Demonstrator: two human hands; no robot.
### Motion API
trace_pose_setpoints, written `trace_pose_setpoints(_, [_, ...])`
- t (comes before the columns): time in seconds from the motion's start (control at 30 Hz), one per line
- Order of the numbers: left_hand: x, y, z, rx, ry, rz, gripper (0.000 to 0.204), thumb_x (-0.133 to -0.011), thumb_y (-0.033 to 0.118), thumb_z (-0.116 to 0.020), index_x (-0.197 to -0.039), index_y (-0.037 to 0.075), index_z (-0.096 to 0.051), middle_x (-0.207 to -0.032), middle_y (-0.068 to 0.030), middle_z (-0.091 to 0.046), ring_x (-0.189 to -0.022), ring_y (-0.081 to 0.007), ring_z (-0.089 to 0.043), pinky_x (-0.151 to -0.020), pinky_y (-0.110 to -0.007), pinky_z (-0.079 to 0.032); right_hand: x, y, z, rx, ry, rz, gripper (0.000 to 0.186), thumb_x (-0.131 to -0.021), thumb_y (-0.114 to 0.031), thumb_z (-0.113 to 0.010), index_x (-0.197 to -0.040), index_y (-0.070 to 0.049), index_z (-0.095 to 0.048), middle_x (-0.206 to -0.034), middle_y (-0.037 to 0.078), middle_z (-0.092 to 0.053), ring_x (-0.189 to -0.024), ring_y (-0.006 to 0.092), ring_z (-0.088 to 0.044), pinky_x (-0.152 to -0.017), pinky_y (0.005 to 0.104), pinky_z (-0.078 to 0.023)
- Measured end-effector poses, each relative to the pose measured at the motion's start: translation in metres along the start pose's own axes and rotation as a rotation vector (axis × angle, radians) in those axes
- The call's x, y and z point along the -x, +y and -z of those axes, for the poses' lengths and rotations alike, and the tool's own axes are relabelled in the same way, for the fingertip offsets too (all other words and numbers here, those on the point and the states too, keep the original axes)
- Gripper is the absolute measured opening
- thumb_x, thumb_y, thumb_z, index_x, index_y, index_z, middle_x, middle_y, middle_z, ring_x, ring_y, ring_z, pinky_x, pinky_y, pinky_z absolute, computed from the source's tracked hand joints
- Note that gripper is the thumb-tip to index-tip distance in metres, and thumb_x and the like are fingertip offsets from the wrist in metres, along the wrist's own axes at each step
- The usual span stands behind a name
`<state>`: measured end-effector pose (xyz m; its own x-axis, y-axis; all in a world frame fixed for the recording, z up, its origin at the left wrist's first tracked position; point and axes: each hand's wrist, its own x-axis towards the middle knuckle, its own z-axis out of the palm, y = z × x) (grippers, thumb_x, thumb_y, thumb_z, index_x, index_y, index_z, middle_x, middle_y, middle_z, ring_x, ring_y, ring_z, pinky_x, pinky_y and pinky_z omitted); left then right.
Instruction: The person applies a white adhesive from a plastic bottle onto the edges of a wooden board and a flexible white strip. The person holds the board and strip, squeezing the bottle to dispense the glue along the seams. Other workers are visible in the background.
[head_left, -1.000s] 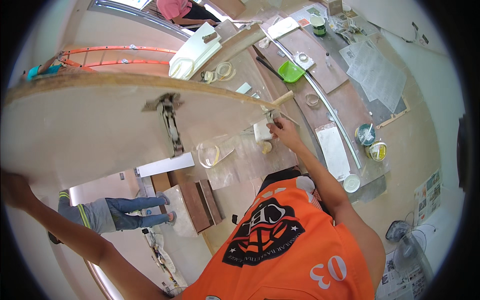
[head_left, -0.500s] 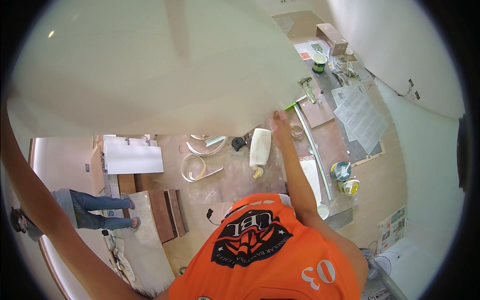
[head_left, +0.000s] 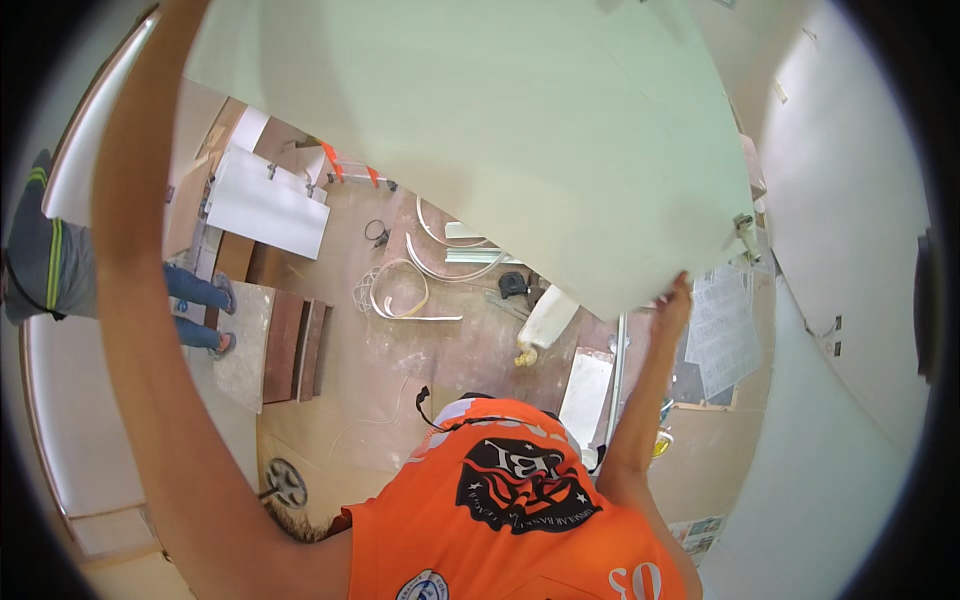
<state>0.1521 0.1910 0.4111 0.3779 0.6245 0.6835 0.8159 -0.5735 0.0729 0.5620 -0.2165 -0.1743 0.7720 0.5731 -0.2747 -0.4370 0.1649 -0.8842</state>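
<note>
A large, pale white panel fills the top middle of the view, tilted, with one corner pointing down towards my chest. My right hand is closed on its lower right edge; the thumb side shows and the other fingers are partly hidden. My left arm stretches up along the left side and leaves the picture at the top, so its hand is out of sight. Close to the panel's right edge, a metal tool is partly visible.
At the left, a co-worker in jeans stands by brown steps and a white board. Curved strips, a black tool and a long white piece lie on the floor below. Printed sheets lie near the right wall.
The panel has turned and shifted right, its lower corner now pointing down. My right hand has moved right and down onto its edge; my left arm has swung inward and up.
</note>
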Motion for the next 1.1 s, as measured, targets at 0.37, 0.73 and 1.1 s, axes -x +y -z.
trace_pose_setpoints(0.37, [0.241, -0.184, -0.291, 0.806, -0.468, 0.724, 0.067, -0.1, 0.054, -0.058, -0.134, -0.004, -0.062, -0.127, -0.0103, -0.066, -0.118, -0.019, -0.059, -0.104, -0.033, -0.044, -0.029, -0.071, 0.039, 0.63, 0.037, -0.087, 0.043, -0.09, -0.032, -0.08, -0.111, 0.005, -0.073, -0.09, 0.005, -0.073, -0.078, 0.0128, -0.066, -0.065, 0.0289, -0.051])
trace_pose_setpoints(0.73, [0.369, -0.223, -0.384, 0.811, -0.511, 0.988, 0.065, -0.092, 0.05, -0.076, -0.123, -0.006, -0.067, -0.115, -0.011, -0.072, -0.102, -0.0188, -0.067, -0.09, -0.032, -0.052, -0.164, -0.008, -0.019, 0.895, -0.069, -0.033, 0.046, -0.086, -0.039, -0.083, -0.098, 0.006, -0.076, -0.083, 0.006, -0.073, -0.07, 0.0119, -0.063, -0.065, 0.03, -0.049])
trace_pose_setpoints(1.1, [0.424, -0.309, -0.469, 0.522, -0.589, 1.158, 0.079, -0.083, 0.06, -0.08, -0.122, -0.008, -0.067, -0.113, -0.0143, -0.073, -0.1, -0.024, -0.068, -0.09, -0.036, -0.052, -0.25, 0.054, -0.082, 1.062, -0.243, -0.233, 0.052, -0.087, -0.045, -0.08, -0.105, 0.004, -0.076, -0.09, 0.01, -0.076, -0.079, 0.0173, -0.069, -0.073, 0.0334, -0.052])
